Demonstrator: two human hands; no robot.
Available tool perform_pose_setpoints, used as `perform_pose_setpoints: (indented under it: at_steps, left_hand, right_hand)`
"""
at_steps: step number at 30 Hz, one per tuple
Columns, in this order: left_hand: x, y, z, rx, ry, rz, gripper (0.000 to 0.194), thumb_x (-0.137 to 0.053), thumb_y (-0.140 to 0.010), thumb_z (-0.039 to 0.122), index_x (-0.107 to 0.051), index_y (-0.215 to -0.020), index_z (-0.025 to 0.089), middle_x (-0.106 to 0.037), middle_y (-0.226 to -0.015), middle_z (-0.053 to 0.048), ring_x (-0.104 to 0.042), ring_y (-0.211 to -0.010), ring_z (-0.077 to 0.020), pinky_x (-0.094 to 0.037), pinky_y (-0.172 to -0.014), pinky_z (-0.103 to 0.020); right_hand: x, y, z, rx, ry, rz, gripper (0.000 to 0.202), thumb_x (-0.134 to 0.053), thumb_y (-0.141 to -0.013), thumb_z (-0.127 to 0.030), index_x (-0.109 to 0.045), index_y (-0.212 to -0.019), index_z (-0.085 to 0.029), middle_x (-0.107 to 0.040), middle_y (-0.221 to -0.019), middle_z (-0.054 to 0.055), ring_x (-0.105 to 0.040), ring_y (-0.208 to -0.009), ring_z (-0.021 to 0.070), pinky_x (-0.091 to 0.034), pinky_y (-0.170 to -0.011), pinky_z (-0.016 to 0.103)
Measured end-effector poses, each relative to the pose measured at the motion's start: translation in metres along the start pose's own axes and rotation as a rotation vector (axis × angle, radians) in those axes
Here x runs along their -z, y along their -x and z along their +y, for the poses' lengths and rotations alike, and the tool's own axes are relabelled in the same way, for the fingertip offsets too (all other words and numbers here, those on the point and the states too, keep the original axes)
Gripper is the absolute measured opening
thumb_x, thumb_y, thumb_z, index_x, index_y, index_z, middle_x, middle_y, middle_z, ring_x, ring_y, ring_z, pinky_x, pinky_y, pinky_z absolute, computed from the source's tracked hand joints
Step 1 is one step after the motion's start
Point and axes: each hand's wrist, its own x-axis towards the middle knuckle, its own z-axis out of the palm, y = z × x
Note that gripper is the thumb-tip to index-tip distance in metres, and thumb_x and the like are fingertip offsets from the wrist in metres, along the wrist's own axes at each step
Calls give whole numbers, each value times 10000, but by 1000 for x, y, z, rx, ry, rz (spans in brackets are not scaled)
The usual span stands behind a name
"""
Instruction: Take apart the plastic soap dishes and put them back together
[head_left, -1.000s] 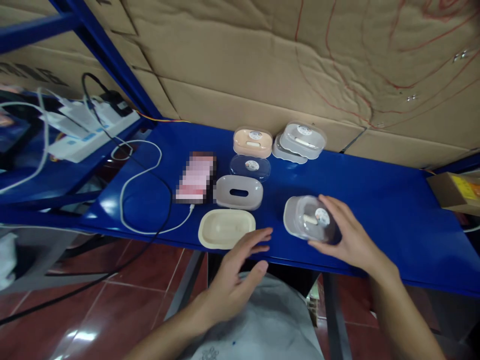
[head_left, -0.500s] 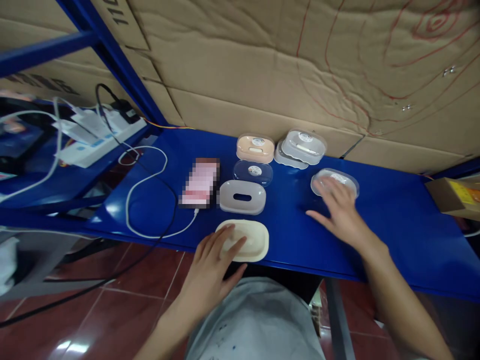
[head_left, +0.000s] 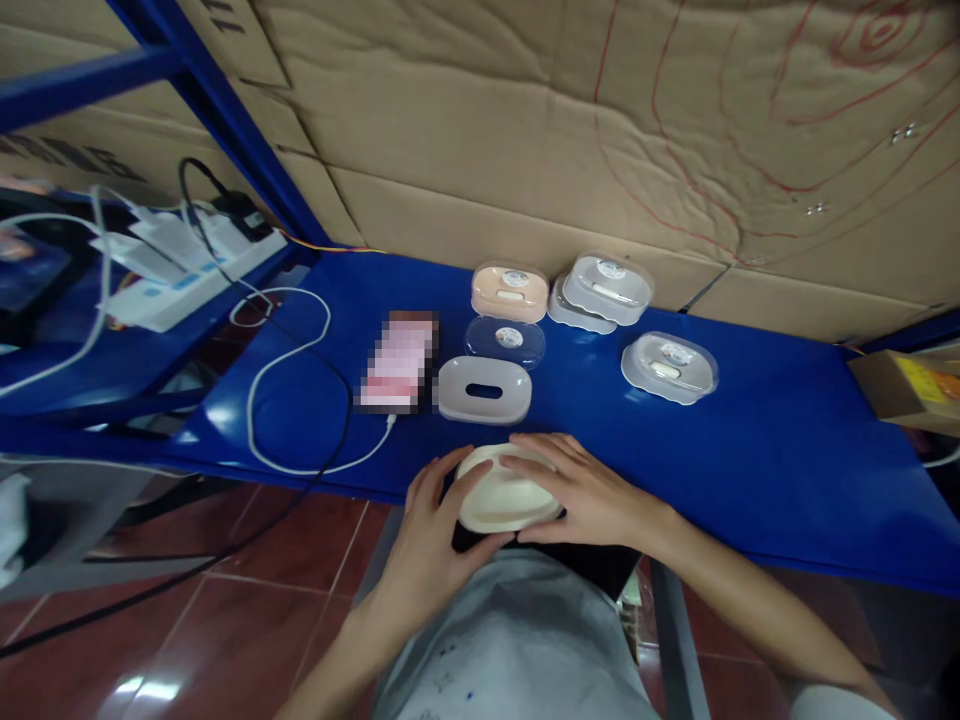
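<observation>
A cream oval dish [head_left: 504,498] is at the front edge of the blue table, held between both hands. My left hand [head_left: 442,515] grips its left side, and my right hand [head_left: 581,492] grips its right side. Just behind it lies a pale grey oval piece with a dark slot [head_left: 495,402]. A clear lid with a round label [head_left: 487,338] sits behind that. Farther back are a peach box with a clear lid [head_left: 487,294] and two grey lidded boxes [head_left: 630,296], one leaning on the other. Another lidded grey box [head_left: 694,376] stands to the right.
A phone with a blurred screen [head_left: 399,360] lies left on the blue table [head_left: 787,460], joined to a white cable [head_left: 259,375]. A power strip [head_left: 169,300] with plugs is farther left. An open carton [head_left: 892,390] stands at the right edge; cardboard [head_left: 465,130] lines the back.
My right hand has left the lidded grey box on the right and come to the cream dish. The dish has shifted slightly right, and my left hand has closed round its side.
</observation>
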Motion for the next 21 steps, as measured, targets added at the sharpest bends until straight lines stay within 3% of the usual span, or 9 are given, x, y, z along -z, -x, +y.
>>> perform_pose_setpoints:
  at_steps: [2,5,8,11,13,17,21]
  left_hand:
    - [-3,1,10,92,298,95,815,-916,-781,367,-529,-1498,378,-475,-1605,-125,-477,-1481,-394,-399,-1210,-627]
    - [-8,1,25,290,896,220,1092,-944,-746,362,-301,-1623,454,-415,-1681,-99,-480,-1505,-364,-470,-1187,-545]
    - [-10,-1,35,517,1293,210,1043,-900,-807,347,-292,-1652,413,-581,-1577,-102,-591,-1420,-339,-517,-1162,-484]
    - [-5,-3,39,707,1479,161,796,-768,-930,271,-397,-1632,319,-702,-1443,-114,-668,-1336,-324,-532,-1158,-492]
    - [1,-2,41,771,1531,173,712,-690,-974,221,-417,-1628,295,-717,-1424,-116,-671,-1338,-321,-526,-1167,-518]
    - [8,1,42,782,1572,242,654,-641,-994,280,-441,-1617,295,-711,-1435,-118,-637,-1379,-347,-515,-1165,-586]
    - [4,5,37,741,1645,182,588,-562,-1031,419,-478,-1598,289,-694,-1457,-126,-569,-1448,-366,-451,-1202,-632]
  right_hand:
    - [-2,-2,-3,-26,-42,39,828,-780,-918,-535,-426,-1594,-215,-459,-1658,193,-448,-1533,339,-419,-1228,564]
    - [-6,-10,-9,-9,-111,156,897,-787,-893,-581,-385,-1605,-212,-507,-1617,203,-488,-1506,328,-433,-1222,546]
    - [-8,-22,-14,2,-115,246,902,-751,-910,-631,-376,-1603,-192,-519,-1600,218,-494,-1499,331,-429,-1221,547]
    - [-1,-37,-12,67,-164,214,803,-632,-995,-640,-370,-1613,-201,-529,-1600,198,-490,-1506,300,-430,-1222,522]
    - [8,-47,-5,88,-191,195,645,-526,-1079,-556,-376,-1620,-239,-554,-1594,153,-500,-1500,261,-431,-1218,500]
    - [15,-61,21,7,29,208,461,-562,-1091,-407,-545,-1525,-255,-658,-1496,110,-567,-1424,276,-430,-1181,516]
    - [6,-62,36,16,230,145,343,-545,-1092,-259,-671,-1409,-228,-729,-1393,105,-623,-1331,297,-475,-1097,512]
